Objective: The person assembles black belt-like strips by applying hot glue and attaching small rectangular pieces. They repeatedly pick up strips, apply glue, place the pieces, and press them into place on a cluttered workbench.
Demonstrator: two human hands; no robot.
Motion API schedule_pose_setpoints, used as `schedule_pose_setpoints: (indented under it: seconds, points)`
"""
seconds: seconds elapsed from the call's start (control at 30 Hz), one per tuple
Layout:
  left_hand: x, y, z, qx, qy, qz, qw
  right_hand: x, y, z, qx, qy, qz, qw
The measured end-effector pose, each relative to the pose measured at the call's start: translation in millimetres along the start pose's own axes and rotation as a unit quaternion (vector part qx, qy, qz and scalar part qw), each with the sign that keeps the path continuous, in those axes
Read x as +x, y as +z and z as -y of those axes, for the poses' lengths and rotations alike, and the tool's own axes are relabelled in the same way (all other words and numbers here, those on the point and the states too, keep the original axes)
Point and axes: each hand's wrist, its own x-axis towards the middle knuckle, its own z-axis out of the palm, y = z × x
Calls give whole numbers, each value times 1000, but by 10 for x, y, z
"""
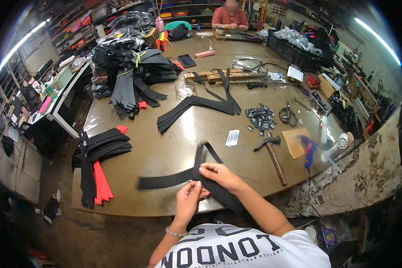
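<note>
Close to the table's near edge I hold a black webbing strap piece (167,179), its bands crossing at my fingers. One wide band runs left, another slopes down to the right, and a narrow loop stands up behind. My right hand (222,177) pinches the crossing from above. Just below it, my left hand (190,197) has thumb and fingers closed at the lower edge of the same crossing. Farther off lie more black straps (196,102), spread in a bent fan. A pile of small dark clips (260,118) is to their right, with a white label (232,138) nearer me.
A hammer (276,161), brown paper (295,142), a blue glue gun (308,151) and scissors (288,115) lie right. Black and red straps (103,149) hang over the left edge. Strap bundles (136,85) are heaped behind. Another person (230,18) sits at the far end.
</note>
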Motion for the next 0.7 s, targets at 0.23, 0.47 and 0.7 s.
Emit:
schedule_pose_setpoints:
  seconds: [0.23, 0.47, 0.7]
  points:
    - [-135, -47, -65, 271, 31, 38, 961, 63, -112, -52, -266, 12, 7, 964]
    - [64, -137, -295, 475, 223, 16, 851, -104, -285, -44, -273, 85, 33, 958]
    - [56, -74, -148, 361, 97, 17, 928, 29, -287, 274, -37, 111, 67, 991]
